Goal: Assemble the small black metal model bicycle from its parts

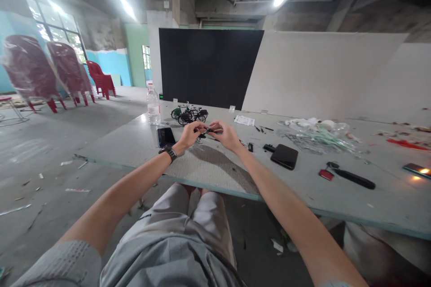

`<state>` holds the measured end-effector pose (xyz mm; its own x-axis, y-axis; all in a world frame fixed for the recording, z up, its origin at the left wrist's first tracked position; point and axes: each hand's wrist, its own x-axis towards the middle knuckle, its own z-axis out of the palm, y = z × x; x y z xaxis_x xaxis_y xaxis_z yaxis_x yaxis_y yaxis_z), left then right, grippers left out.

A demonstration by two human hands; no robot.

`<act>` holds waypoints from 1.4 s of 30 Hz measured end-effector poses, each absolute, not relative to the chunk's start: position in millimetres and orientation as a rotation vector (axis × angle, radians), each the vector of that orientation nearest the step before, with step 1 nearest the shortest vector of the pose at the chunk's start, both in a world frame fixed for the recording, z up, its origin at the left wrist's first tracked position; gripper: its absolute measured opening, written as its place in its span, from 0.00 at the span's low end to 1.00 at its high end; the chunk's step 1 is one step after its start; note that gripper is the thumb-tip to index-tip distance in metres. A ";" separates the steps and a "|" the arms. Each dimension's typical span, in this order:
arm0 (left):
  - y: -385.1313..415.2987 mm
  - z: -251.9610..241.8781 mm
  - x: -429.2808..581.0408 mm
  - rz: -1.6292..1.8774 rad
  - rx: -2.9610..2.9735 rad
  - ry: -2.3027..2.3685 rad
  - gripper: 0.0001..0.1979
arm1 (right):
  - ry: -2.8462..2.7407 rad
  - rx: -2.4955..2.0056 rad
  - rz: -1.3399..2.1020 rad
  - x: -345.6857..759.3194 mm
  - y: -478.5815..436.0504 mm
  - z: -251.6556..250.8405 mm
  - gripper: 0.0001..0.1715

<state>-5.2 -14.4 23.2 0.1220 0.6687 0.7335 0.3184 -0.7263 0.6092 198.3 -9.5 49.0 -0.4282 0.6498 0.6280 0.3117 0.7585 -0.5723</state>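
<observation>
Both hands meet above the grey table [134, 152], fingers pinched on one small black part [203, 135] whose exact kind I cannot make out. My left hand [189, 135], with a dark watch on its wrist, grips it from the left. From the right, my right hand [225, 134] pinches its other end with thumb and forefinger. Just behind the hands stand several small model bicycles [190, 114], black and green. A dark phone [165, 136] lies left of my left hand. Small black pieces [250, 147] lie to the right of my right hand.
A water bottle [153, 107] stands at the table's back left. To the right lie a paper sheet [244, 120], a black flat device [284, 157], a heap of plastic bags [323, 132], a black-handled tool [355, 179] and another phone [417, 170]. A black panel [208, 67] rises behind.
</observation>
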 end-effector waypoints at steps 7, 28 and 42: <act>-17.0 25.7 -5.2 1.588 2.097 0.967 0.09 | -2.000 -0.708 0.602 197.0 -11.8 52.8 0.23; -24.5 30.4 -6.0 1.583 2.090 0.922 0.16 | -1.933 -0.790 0.739 204.9 -0.6 51.7 0.32; -19.7 57.4 -8.8 1.306 2.427 1.146 0.11 | -1.957 -0.904 0.852 201.9 5.2 43.9 0.24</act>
<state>-8.8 -19.7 57.4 0.3265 0.6886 0.6475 0.5521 -0.6950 0.4607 201.9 5.2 43.9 -0.4238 0.8228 0.3787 0.2835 0.5175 -0.8073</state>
